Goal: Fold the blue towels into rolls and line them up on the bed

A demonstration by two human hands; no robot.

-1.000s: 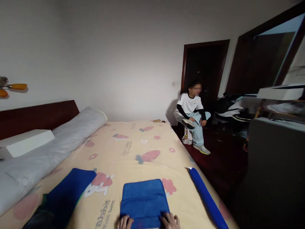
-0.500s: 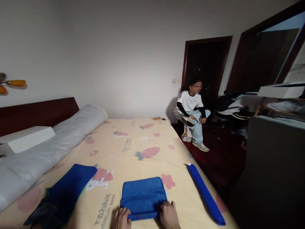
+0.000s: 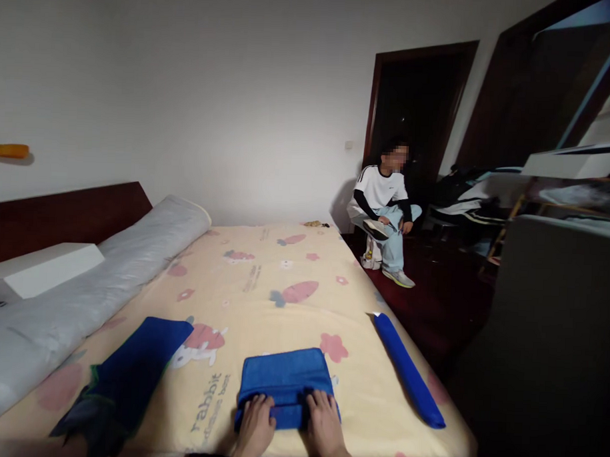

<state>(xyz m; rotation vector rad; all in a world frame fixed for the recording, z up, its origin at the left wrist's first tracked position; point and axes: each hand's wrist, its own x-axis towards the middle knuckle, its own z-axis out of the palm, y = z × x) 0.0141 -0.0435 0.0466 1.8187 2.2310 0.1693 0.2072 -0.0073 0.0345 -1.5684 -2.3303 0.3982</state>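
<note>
A folded blue cloth point(image 3: 286, 371) lies flat on the bed near its front edge, with its near strip turned up into a fold. My left hand point(image 3: 256, 421) holds the left part of that near strip, fingers bent over the cloth. On the right part, my right hand point(image 3: 324, 419) has its fingers curled over the same strip. To the right rests a long, narrow blue roll or folded bundle point(image 3: 407, 372) with a white tip at its far end. A dark blue cloth with green edging point(image 3: 135, 362) lies spread and crumpled on the left.
A patterned cream bedsheet point(image 3: 252, 300) covers the bed. A grey rolled mattress or quilt point(image 3: 133, 276) runs along the headboard point(image 3: 85, 211), with a white box point(image 3: 53, 266) on it. Beyond the bed's right edge a person point(image 3: 383, 204) sits. A dark panel point(image 3: 547, 317) stands at right.
Both hands have moved forward onto the cloth, and its near edge is now folded farther over. The view has shifted slightly.
</note>
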